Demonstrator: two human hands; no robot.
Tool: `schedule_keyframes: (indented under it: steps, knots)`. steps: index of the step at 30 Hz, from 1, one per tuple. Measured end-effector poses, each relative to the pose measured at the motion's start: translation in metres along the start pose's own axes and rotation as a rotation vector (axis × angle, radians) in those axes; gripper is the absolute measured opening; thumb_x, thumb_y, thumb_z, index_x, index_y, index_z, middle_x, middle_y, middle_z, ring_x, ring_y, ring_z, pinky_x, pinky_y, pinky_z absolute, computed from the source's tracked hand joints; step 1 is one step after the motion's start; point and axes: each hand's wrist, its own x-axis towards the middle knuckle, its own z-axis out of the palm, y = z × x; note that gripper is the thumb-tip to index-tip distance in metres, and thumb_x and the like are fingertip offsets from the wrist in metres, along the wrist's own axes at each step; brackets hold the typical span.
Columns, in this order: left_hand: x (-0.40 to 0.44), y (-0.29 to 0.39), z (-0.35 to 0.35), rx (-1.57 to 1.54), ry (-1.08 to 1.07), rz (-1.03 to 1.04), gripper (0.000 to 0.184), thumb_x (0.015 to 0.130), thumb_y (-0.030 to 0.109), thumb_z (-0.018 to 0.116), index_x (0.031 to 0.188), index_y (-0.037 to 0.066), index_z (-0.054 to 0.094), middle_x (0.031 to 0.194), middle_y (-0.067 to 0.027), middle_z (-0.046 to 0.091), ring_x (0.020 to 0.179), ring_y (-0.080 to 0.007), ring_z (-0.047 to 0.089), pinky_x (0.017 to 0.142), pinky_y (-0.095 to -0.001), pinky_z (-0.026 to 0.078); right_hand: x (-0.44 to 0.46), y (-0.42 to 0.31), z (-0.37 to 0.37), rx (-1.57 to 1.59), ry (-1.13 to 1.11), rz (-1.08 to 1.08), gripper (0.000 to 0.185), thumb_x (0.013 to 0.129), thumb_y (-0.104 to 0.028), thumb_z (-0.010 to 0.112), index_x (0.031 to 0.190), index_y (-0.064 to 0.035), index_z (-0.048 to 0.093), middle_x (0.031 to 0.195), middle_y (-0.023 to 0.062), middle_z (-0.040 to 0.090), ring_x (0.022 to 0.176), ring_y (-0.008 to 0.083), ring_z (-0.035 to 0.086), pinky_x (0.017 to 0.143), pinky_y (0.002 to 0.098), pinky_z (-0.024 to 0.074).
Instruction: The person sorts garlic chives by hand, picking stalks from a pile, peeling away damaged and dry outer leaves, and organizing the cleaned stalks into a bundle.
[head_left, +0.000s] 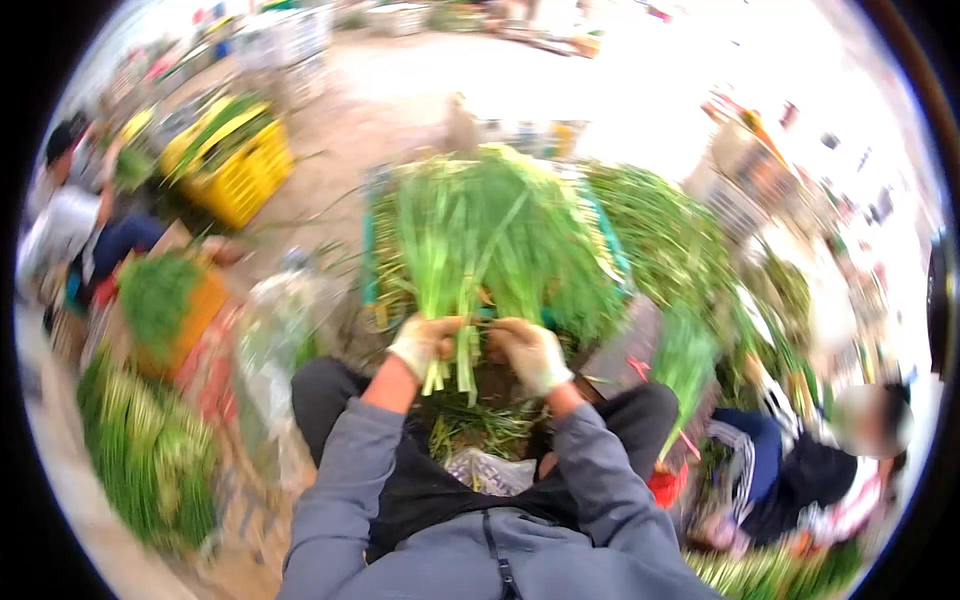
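Note:
My left hand (428, 342), in a white glove, is closed around long green onions (435, 245). Their pale cut ends stick out below the fist and between my hands. My right hand (528, 355), also gloved, is close beside it with its fingers curled together against the stalks. What lies inside those fingers is hidden. In front of both hands, a big heap of green onions (515, 215) spreads over a teal-edged crate (369, 250).
Loose stalks (480, 428) lie between my knees above a plastic bag (490, 470). Tied greens (685, 355) rest by my right knee, beside a larger pile (660, 235). Clear plastic (275, 330) and a yellow crate (245, 175) are leftward. People sit at left (75, 215) and right (810, 480).

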Motion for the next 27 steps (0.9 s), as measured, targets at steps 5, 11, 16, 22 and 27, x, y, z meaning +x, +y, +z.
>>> schedule_keyframes:
  steps: [5,11,16,22,27]
  knots:
    - [-0.015,-0.001,-0.009,-0.048,0.112,0.091,0.03,0.09,0.02,0.065,0.114,0.002,0.065,0.082,-0.0088,0.071,0.045,-0.0093,0.045,0.041,-0.027,0.034,-0.011,-0.042,-0.024,1.057,0.045,0.191,0.022,0.098,-0.013,0.057,0.106,0.0048,0.067,0.087,0.0094,0.069,0.075,0.0147,0.063,0.068,0.0278,0.0517]
    - [0.001,-0.02,0.0,-0.286,0.043,-0.188,0.062,0.095,0.06,0.05,0.12,0.004,0.056,0.105,-0.0152,0.072,0.039,-0.0102,0.045,0.035,-0.0225,0.036,-0.017,-0.04,-0.006,0.469,-0.042,0.232,0.019,0.095,-0.007,0.062,0.112,0.0028,0.067,0.097,0.0054,0.071,0.08,0.0088,0.064,0.073,0.023,0.0533]
    - [-0.004,-0.037,0.002,-0.252,-0.081,-0.171,0.071,0.079,0.061,0.073,0.12,0.005,0.06,0.096,-0.0122,0.072,0.043,-0.0084,0.049,0.038,-0.0218,0.037,-0.022,-0.034,0.009,0.614,-0.103,0.287,0.017,0.097,-0.006,0.06,0.11,0.004,0.065,0.094,0.0057,0.069,0.079,0.0121,0.065,0.072,0.0259,0.0538]
    - [0.002,-0.019,-0.018,-0.165,0.087,0.023,0.051,0.08,0.03,0.084,0.119,0.007,0.063,0.074,-0.0064,0.067,0.041,-0.0104,0.047,0.037,-0.0249,0.033,-0.043,-0.073,-0.054,1.079,0.217,0.242,0.017,0.096,-0.014,0.057,0.091,0.0022,0.062,0.073,0.0127,0.062,0.063,0.0276,0.064,0.057,0.0348,0.0498]
    - [0.012,-0.006,-0.025,-0.284,0.096,0.101,0.042,0.085,0.021,0.079,0.12,0.005,0.063,0.071,-0.0023,0.065,0.042,-0.0107,0.047,0.038,-0.0254,0.038,-0.069,-0.092,-0.102,0.92,-0.297,-0.193,0.027,0.088,-0.02,0.066,0.082,0.0061,0.066,0.079,0.0186,0.067,0.069,0.0288,0.063,0.064,0.0378,0.0499]
